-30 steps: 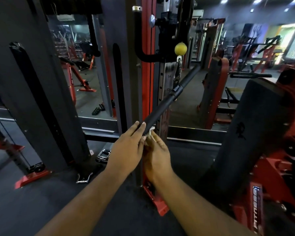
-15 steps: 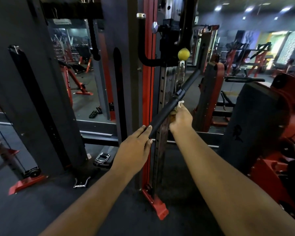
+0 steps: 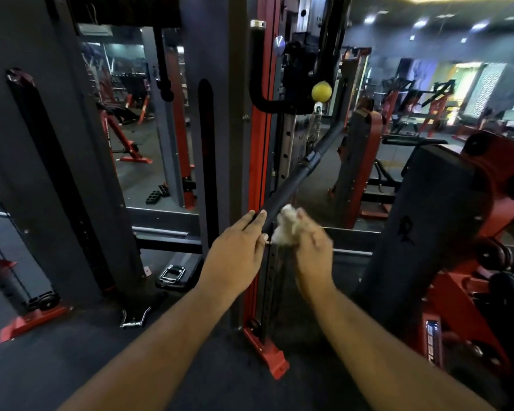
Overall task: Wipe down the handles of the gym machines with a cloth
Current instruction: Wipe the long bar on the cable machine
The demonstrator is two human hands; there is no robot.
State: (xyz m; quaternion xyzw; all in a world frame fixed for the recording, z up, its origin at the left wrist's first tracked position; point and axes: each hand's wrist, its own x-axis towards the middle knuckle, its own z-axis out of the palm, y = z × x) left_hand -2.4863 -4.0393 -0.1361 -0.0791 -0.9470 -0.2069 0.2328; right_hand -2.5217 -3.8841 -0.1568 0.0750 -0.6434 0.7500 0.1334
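A black bar handle (image 3: 297, 176) hangs slanted from the cable under a yellow ball (image 3: 321, 91) on the red and grey cable machine (image 3: 257, 149). My left hand (image 3: 238, 247) holds the bar's near end, fingers stretched along it. My right hand (image 3: 312, 247) grips a crumpled white cloth (image 3: 285, 229), which presses against the bar's lower end just right of my left hand. The bar's tip is hidden between my hands.
A black padded seat back (image 3: 433, 232) on a red frame stands close at the right. Loose metal cable grips (image 3: 171, 274) lie on the dark floor at the machine's base. More red machines (image 3: 428, 114) fill the room behind.
My right hand has slid the cloth back down the bar from its upper collar to the near end, beside my left hand. The left hand has kept its hold.
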